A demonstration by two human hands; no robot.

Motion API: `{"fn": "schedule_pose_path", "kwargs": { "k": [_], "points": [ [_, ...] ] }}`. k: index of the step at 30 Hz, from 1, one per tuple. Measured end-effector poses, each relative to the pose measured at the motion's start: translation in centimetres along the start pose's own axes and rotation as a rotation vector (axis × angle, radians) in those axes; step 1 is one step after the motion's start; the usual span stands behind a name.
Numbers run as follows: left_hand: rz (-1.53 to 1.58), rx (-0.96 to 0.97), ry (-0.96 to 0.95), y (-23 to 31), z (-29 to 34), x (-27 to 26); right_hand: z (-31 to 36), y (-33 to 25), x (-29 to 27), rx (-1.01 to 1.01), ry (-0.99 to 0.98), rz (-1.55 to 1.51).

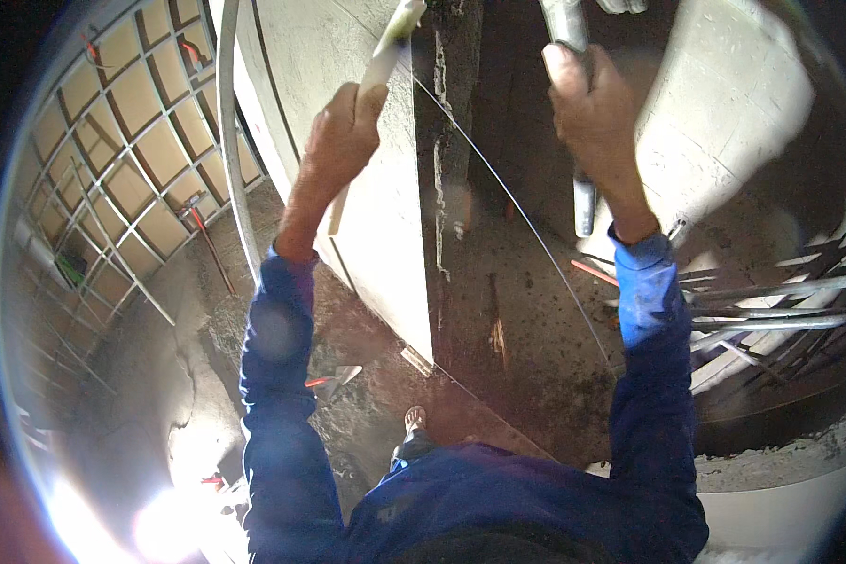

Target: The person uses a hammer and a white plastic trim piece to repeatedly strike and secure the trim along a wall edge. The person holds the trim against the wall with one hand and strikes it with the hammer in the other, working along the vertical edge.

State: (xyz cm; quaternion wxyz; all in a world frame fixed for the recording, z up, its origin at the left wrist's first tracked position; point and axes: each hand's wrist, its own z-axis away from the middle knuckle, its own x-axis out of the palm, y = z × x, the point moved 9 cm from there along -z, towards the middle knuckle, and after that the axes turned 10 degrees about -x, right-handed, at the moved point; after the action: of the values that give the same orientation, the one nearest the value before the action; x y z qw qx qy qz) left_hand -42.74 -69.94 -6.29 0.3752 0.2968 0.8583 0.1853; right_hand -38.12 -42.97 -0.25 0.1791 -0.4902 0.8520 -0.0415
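Observation:
My left hand (344, 136) is closed round a long pale strip-like tool (383, 58). Its upper end reaches up beside the wall corner, and a pale length shows below my wrist. My right hand (600, 117) is closed on a grey, metallic bar-like tool (564, 23), the thumb pressed along it. A grey end (585, 209) shows below that hand; the tool's exact kind I cannot make out. Between my hands stands a pale wall face (376, 179) meeting a dark, rough side (451, 188). A thin taut line (526, 214) runs down from the corner to the right.
A trowel (345, 377) lies on the floor near my foot (415, 417). Leftward are a metal frame grid (146, 132) and a red-handled tool (207, 240). A pile of metal bars (771, 320) lies on the right. Bright lights glare at lower left.

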Motion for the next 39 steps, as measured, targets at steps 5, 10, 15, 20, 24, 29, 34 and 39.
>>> {"fn": "schedule_pose_path", "kwargs": {
  "k": [5,10,15,20,24,29,34,39],
  "points": [
    [0.118,-0.145,0.054,-1.5,0.8,2.4,1.2,-0.5,1.9,-0.098,0.015,0.003],
    [0.048,-0.07,0.128,-1.8,1.4,4.8,2.6,-5.3,3.0,-0.403,0.032,-0.026],
    [0.246,-0.093,0.075,-4.8,2.2,9.6,7.0,-8.6,5.3,-0.7,-0.08,-0.028],
    [0.102,0.01,0.173,-4.0,2.5,9.8,3.7,-2.5,8.5,-0.381,-0.251,0.293],
    [0.107,0.038,0.106,-2.9,2.5,9.0,4.3,-2.0,9.2,-0.269,-0.289,0.163],
    [0.378,-0.164,0.114,-4.1,1.5,8.5,7.2,-7.8,7.8,-0.706,-0.175,0.009],
    [0.235,-0.053,0.128,-3.5,2.2,9.2,2.4,-1.3,8.4,-0.299,-0.292,0.306],
    [0.161,0.128,0.084,-4.7,2.7,10.9,5.0,-5.8,7.1,-0.438,-0.165,0.055]
  ]
}}
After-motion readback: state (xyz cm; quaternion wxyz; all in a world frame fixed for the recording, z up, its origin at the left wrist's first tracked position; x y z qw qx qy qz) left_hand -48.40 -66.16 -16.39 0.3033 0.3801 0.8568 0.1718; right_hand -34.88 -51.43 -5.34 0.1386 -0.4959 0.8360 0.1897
